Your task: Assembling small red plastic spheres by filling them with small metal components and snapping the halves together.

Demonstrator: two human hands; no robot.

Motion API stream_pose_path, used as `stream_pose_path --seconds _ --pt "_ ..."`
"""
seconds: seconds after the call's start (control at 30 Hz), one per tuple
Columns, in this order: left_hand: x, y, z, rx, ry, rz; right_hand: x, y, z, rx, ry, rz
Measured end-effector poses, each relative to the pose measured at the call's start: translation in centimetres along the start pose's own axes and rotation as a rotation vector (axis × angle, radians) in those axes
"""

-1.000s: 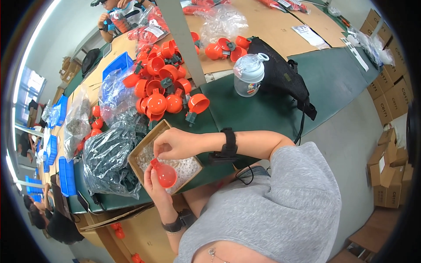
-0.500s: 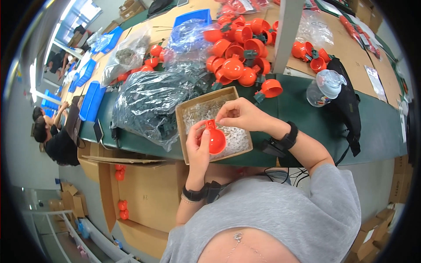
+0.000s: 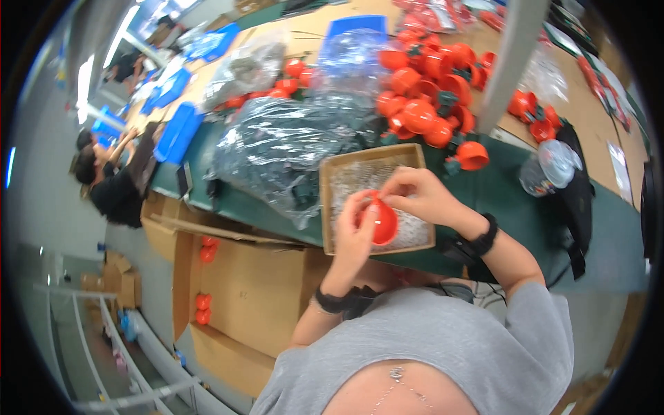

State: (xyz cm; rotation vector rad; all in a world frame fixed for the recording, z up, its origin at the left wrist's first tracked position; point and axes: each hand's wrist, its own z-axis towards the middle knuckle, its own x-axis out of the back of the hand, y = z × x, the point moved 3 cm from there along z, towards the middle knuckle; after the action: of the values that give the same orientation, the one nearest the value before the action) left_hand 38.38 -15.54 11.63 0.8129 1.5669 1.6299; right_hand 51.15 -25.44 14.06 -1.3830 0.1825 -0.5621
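Observation:
My left hand point(image 3: 354, 234) is closed round a shiny red plastic cup-shaped part point(image 3: 385, 225), its hollow side turned up. At the narrow neck of this part my right hand point(image 3: 423, 197) has thumb and fingertips pinched together. Whatever is between those fingertips is too small and blurred to make out. Both hands are above a shallow cardboard box point(image 3: 326, 207) at the table's near edge. Small white pieces point(image 3: 417, 234) and thin metal-looking pieces fill the box.
Left of the box lies a clear bag of dark green parts point(image 3: 270, 152). Behind it are a pile of red cups point(image 3: 422, 114) and a blue bin point(image 3: 356, 28). A lidded plastic jar point(image 3: 550, 168) stands right. Below the table is an open carton point(image 3: 242, 297). Two people sit far left.
The whole view has shifted, so the scene sits further right. My right fingertips have come in against the neck of the red cup; my left hand keeps its hold.

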Motion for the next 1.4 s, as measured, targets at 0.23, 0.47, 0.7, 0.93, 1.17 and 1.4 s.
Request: stream_pose_path --seconds 0.23,0.47,0.7,0.93,1.17,1.4 --pt "-0.3 0.2 -0.5 -0.019 -0.029 0.015 -0.1 -0.3 -0.6 -0.04 0.006 0.001" --pt "0.0 0.5 -0.3 -0.039 -0.052 0.016 -0.5 -0.6 -0.2 -0.025 0.038 0.041" --pt "0.0 0.4 -0.3 0.009 -0.078 -0.008 -1.2 -1.2 -0.2 -0.027 0.087 -0.022" --pt "0.0 -0.1 -0.6 -0.004 -0.068 -0.027 -1.3 -0.8 0.0 -0.061 -0.034 -0.03" --pt "2.2 1.2 -0.4 0.084 0.236 -0.467 0.8 -0.4 3.2 -0.031 -0.195 -0.108" --pt "3.8 0.9 0.0 0.116 0.257 -0.562 -1.4 0.9 1.9 0.117 -0.344 -0.738"
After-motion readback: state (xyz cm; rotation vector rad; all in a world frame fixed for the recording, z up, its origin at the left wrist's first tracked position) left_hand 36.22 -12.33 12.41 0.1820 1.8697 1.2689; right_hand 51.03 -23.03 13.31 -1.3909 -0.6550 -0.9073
